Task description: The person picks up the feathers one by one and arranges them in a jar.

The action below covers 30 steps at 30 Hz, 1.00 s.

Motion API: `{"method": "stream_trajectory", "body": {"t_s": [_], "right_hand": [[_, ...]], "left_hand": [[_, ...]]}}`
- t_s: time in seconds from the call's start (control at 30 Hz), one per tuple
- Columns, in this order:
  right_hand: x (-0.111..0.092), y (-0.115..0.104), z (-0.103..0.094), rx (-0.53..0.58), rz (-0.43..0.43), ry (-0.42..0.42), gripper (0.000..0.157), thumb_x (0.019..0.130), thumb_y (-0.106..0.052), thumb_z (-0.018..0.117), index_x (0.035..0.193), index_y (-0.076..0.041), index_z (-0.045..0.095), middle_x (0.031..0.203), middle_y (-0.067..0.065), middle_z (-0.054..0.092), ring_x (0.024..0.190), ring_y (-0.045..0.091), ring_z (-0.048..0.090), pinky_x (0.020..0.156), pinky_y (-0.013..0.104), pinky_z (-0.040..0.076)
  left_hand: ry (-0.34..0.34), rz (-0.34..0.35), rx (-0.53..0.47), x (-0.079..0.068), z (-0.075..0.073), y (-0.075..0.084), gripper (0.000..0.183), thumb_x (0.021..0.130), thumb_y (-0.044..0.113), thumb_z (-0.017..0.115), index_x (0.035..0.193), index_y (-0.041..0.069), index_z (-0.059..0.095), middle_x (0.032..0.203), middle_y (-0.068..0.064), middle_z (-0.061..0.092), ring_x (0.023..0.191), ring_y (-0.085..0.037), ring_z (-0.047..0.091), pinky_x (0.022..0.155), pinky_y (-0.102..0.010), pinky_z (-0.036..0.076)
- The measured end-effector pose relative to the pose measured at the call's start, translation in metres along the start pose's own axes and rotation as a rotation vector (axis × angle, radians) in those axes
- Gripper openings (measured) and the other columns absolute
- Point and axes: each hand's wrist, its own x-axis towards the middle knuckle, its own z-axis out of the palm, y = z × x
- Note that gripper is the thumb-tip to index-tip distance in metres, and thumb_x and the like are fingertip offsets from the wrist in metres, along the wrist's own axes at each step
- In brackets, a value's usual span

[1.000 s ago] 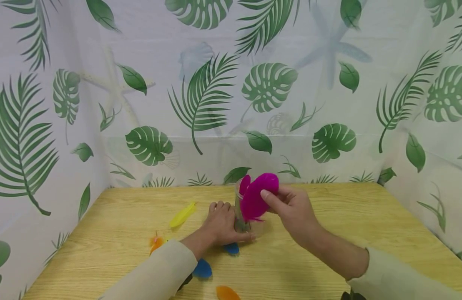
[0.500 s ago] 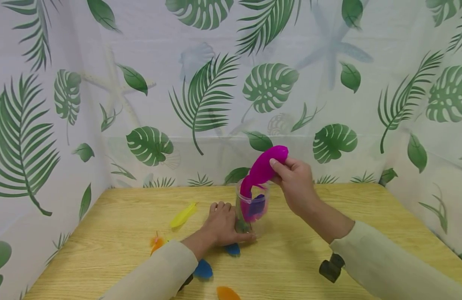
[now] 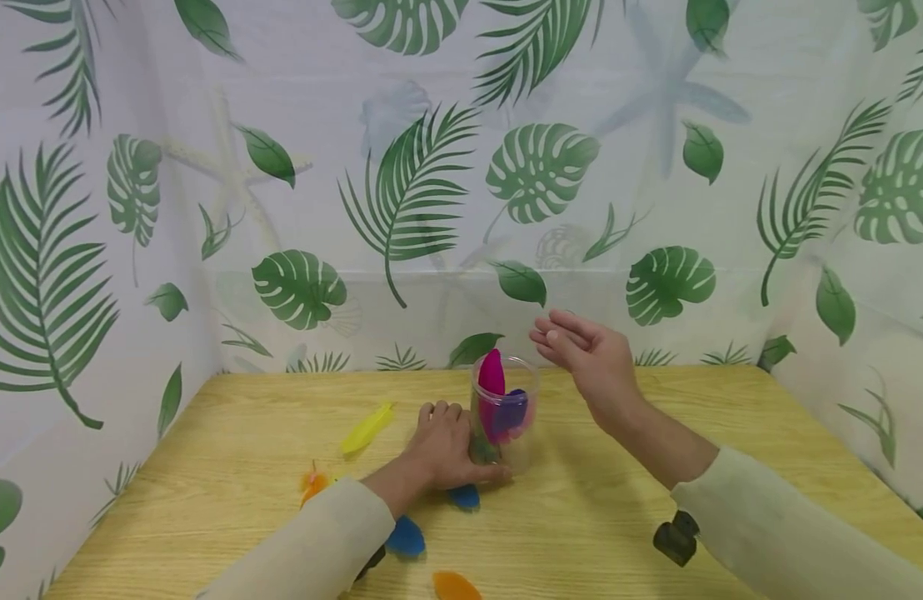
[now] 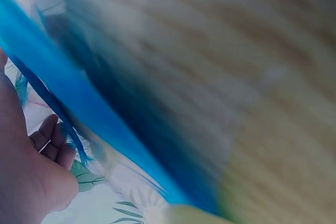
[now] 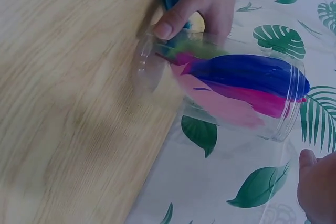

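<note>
A clear plastic jar (image 3: 521,450) stands upright on the table, and my left hand (image 3: 448,450) grips it low down, thumb in front. Inside it lean a magenta feather (image 3: 491,372), a dark blue feather (image 5: 241,72) and a pink feather (image 5: 220,100), with some green near the bottom. Just right of the rim and above it, my right hand (image 3: 600,367) is raised, holding nothing, its fingers extended. A blue feather (image 4: 94,98) fills much of the left wrist view, blurred and close to the left hand.
Left of the jar lie a yellow feather (image 3: 367,428) and an orange feather (image 3: 312,485), partly behind the left sleeve. Two blue feathers, one nearer (image 3: 406,537), and another orange feather (image 3: 456,586) lie closer. A leaf-patterned sheet (image 3: 431,325) walls the wooden table (image 3: 581,542).
The right hand lifted a magenta feather over the rim and has let go of it. Magenta now shows inside the jar, nothing above it. The left hand has stayed on the jar.
</note>
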Motion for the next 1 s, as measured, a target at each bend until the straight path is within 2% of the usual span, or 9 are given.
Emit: {"method": "stream_trajectory", "body": {"t_s": [0.1,0.17,0.33,0.47,0.6,0.7,0.8,0.93,1.0], "right_hand": [[-0.005,0.002,0.000,-0.130,-0.082,0.003,0.043,0.101,-0.007,0.057,0.141,0.008,0.049,0.136,0.027,0.057,0.112,0.008,0.068,0.092,0.022,0.052],[-0.010,0.005,0.000,-0.243,-0.172,-0.003,0.040,0.100,-0.006,0.059,0.138,0.006,0.054,0.131,0.025,0.062,0.111,0.010,0.069,0.089,0.017,0.052],[-0.024,0.014,0.005,-0.511,-0.478,-0.061,0.037,0.093,0.004,0.064,0.130,0.005,0.062,0.120,0.018,0.070,0.109,0.027,0.070,0.087,0.014,0.051],[-0.037,0.020,0.007,-0.658,-0.700,-0.137,0.043,0.088,0.007,0.068,0.130,0.000,0.064,0.121,0.014,0.071,0.107,0.028,0.071,0.090,0.018,0.052],[-0.049,0.024,0.009,-0.728,-0.885,-0.262,0.037,0.094,-0.005,0.064,0.131,-0.001,0.063,0.125,0.013,0.070,0.111,0.027,0.069,0.096,0.021,0.050],[-0.056,0.027,0.011,-0.771,-1.036,-0.374,0.034,0.102,-0.015,0.053,0.130,0.001,0.063,0.127,0.013,0.069,0.113,0.026,0.068,0.100,0.026,0.049],[-0.061,0.030,0.014,-0.814,-1.189,-0.469,0.034,0.104,-0.013,0.047,0.130,0.002,0.063,0.126,0.014,0.069,0.115,0.026,0.068,0.099,0.031,0.051],[-0.070,0.037,0.016,-0.865,-1.311,-0.576,0.035,0.104,-0.009,0.043,0.131,0.001,0.063,0.129,0.012,0.068,0.119,0.025,0.066,0.098,0.032,0.052],[-0.075,0.041,0.016,-0.893,-1.346,-0.630,0.035,0.105,-0.009,0.043,0.133,0.000,0.062,0.133,0.011,0.065,0.122,0.024,0.064,0.099,0.032,0.051]], "left_hand": [[-0.003,-0.002,-0.002,0.000,-0.001,0.000,0.098,0.072,0.091,0.049,0.124,0.009,0.060,0.118,-0.009,0.063,0.112,-0.027,0.047,0.105,-0.049,0.030],[-0.004,-0.003,-0.008,-0.001,-0.001,0.001,0.098,0.072,0.091,0.050,0.124,0.009,0.060,0.118,-0.009,0.063,0.112,-0.028,0.047,0.105,-0.049,0.030],[-0.007,-0.003,-0.018,-0.003,-0.003,0.000,0.096,0.073,0.089,0.052,0.125,0.009,0.060,0.119,-0.009,0.063,0.113,-0.028,0.047,0.107,-0.049,0.029],[0.004,-0.001,-0.025,-0.004,-0.003,0.001,0.094,0.074,0.088,0.054,0.124,0.009,0.061,0.118,-0.009,0.063,0.113,-0.028,0.048,0.106,-0.049,0.029],[0.013,0.002,-0.019,-0.005,-0.003,0.002,0.093,0.074,0.088,0.054,0.123,0.009,0.061,0.117,-0.008,0.064,0.112,-0.028,0.048,0.104,-0.049,0.030],[0.017,0.006,-0.015,-0.005,-0.002,0.002,0.091,0.075,0.088,0.053,0.121,0.010,0.062,0.115,-0.007,0.063,0.109,-0.027,0.047,0.102,-0.048,0.030],[0.020,0.008,0.007,-0.005,-0.003,0.003,0.081,0.078,0.083,0.053,0.114,0.011,0.061,0.108,-0.005,0.062,0.103,-0.024,0.046,0.100,-0.046,0.031],[0.037,0.013,0.074,-0.004,-0.004,0.002,0.063,0.084,0.068,0.055,0.105,0.009,0.061,0.102,-0.004,0.058,0.101,-0.023,0.047,0.099,-0.045,0.032],[0.042,0.016,0.091,-0.004,-0.004,0.002,0.062,0.084,0.067,0.056,0.105,0.009,0.061,0.103,-0.005,0.058,0.102,-0.023,0.047,0.098,-0.045,0.033]]}}
